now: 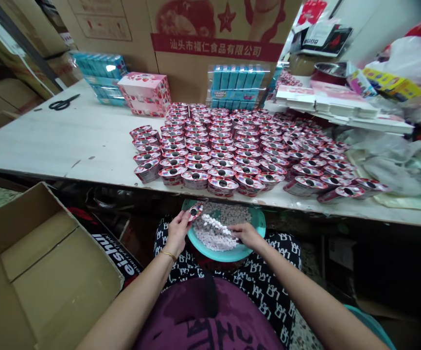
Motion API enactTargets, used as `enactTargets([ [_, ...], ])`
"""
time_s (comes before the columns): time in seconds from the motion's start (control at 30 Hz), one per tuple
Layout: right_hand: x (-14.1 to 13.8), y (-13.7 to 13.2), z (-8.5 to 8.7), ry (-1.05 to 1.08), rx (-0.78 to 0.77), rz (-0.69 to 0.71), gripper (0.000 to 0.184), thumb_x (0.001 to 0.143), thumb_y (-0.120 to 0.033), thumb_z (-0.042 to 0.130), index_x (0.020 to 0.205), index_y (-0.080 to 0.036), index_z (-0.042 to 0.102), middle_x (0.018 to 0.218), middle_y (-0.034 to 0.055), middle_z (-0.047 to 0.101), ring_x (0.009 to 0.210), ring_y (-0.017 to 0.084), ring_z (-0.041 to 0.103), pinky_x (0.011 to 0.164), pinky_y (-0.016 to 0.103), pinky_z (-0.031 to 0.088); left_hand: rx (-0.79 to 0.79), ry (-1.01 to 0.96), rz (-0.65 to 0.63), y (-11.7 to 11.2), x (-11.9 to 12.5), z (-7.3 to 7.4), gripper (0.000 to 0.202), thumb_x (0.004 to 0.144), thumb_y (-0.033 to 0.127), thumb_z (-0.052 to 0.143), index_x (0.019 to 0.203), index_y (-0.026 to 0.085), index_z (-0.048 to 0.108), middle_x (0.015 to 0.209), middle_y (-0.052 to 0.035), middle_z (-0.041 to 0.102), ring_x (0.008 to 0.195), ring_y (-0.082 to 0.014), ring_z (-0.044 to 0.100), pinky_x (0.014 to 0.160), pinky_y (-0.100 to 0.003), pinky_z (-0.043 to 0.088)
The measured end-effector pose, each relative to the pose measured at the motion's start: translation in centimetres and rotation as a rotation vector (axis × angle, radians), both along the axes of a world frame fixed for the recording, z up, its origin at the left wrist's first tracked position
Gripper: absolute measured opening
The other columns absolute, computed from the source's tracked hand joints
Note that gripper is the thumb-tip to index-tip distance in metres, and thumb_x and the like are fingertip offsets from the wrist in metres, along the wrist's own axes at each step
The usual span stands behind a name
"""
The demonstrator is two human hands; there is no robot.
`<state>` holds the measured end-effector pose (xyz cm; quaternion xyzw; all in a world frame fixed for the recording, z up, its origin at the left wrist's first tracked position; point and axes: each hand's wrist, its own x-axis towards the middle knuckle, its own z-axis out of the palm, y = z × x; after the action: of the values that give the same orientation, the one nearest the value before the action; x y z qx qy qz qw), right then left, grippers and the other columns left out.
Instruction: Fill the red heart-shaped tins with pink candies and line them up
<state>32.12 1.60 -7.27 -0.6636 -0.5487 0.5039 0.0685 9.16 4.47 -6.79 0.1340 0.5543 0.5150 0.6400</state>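
Two bare hands over the bowl. What's in the left?

Left hand (179, 231) has one oval container (195, 212) pinched between thumb and fingers. It's over the bowl's far-left rim.

Orientation?

Tilted. Long axis runs diagonally: near end down-left at the fingers, far end up-right. Printed face with the dark round hole faces up toward the camera.

Right hand (247, 236)?

Fingers drawn in narrow at the right end of a line of white pellets (216, 225). Can't tell if it grips a tool under them. That line slants up-left, ending just beside the container.

Below that?

Teal bowl (228, 256) on the lap, pale loose pellets (216, 244) inside.

Further out?

Table (97, 155) beyond the bowl. Rows of matching containers (222, 172) stand on it, most long axes side to side; right-hand ones skewed. Behind: pink box (145, 93), blue packs (237, 82). Scissors (61, 104) far left. Open carton (55, 257) left of the lap.
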Motion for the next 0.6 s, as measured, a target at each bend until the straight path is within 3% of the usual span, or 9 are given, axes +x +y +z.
enactTargets([
  [0.07, 0.3, 0.0, 2.5, 0.124, -0.039, -0.145, 0.038, 0.07, -0.018, 0.047, 0.104, -0.013, 0.063, 0.066, 0.0014, 0.065, 0.048, 0.009, 0.05, 0.049, 0.021, 0.041, -0.022, 0.013, -0.013, 0.0, 0.8, 0.1, 0.052, 0.068, 0.03, 0.066, 0.114, 0.009, 0.052, 0.113, -0.0143, 0.058, 0.09, -0.0152, 0.06, 0.083, -0.027, 0.046],
  [0.13, 0.3, 0.3, 5.0, 0.153, -0.051, -0.178, 0.036, 0.069, -0.019, 0.047, 0.101, -0.013, 0.064, 0.06, 0.0006, 0.062, 0.044, 0.008, 0.045, 0.046, 0.021, 0.038, -0.043, 0.014, -0.034, -0.2, 1.6, 0.1, 0.061, 0.066, 0.03, 0.068, 0.119, 0.008, 0.047, 0.116, -0.0158, 0.056, 0.089, -0.0154, 0.06, 0.081, -0.027, 0.047],
  [0.23, -0.4, 1.3, 8.0, -0.017, 0.061, 0.011, 0.033, 0.067, -0.016, 0.045, 0.092, -0.015, 0.068, 0.06, 0.0018, 0.063, 0.045, 0.01, 0.047, 0.049, 0.022, 0.036, -0.062, -0.002, -0.057, -0.6, 2.8, -0.3, 0.069, 0.064, 0.031, 0.07, 0.123, 0.007, 0.043, 0.118, -0.017, 0.055, 0.089, -0.0159, 0.06, 0.081, -0.027, 0.047],
  [0.37, -2.1, 2.9, 10.7, -0.302, 0.259, 0.335, 0.032, 0.065, -0.01, 0.041, 0.076, -0.018, 0.07, 0.072, 0.0061, 0.067, 0.065, 0.015, 0.057, 0.058, 0.023, 0.035, -0.046, -0.011, -0.055, -0.9, 3.4, -1.1, 0.07, 0.061, 0.03, 0.072, 0.121, 0.008, 0.046, 0.12, -0.0161, 0.053, 0.095, -0.0174, 0.058, 0.083, -0.026, 0.046],
  [0.47, -3.3, 3.5, 12.1, -0.45, 0.262, 0.432, 0.032, 0.066, -0.011, 0.04, 0.074, -0.018, 0.07, 0.074, 0.0093, 0.068, 0.071, 0.018, 0.058, 0.06, 0.024, 0.034, -0.045, 0.001, -0.047, -0.9, 3.5, -1.5, 0.07, 0.06, 0.031, 0.073, 0.12, 0.007, 0.047, 0.12, -0.0159, 0.053, 0.096, -0.0171, 0.057, 0.084, -0.025, 0.045],
  [0.6, -3.5, 3.2, 13.7, -0.532, 0.254, 0.461, 0.032, 0.068, -0.012, 0.039, 0.078, -0.017, 0.069, 0.079, 0.0103, 0.068, 0.075, 0.018, 0.059, 0.063, 0.023, 0.034, -0.053, 0.02, -0.067, -0.8, 3.5, -1.4, 0.068, 0.061, 0.032, 0.072, 0.118, 0.007, 0.048, 0.115, -0.016, 0.056, 0.092, -0.0161, 0.059, 0.084, -0.026, 0.045],
])
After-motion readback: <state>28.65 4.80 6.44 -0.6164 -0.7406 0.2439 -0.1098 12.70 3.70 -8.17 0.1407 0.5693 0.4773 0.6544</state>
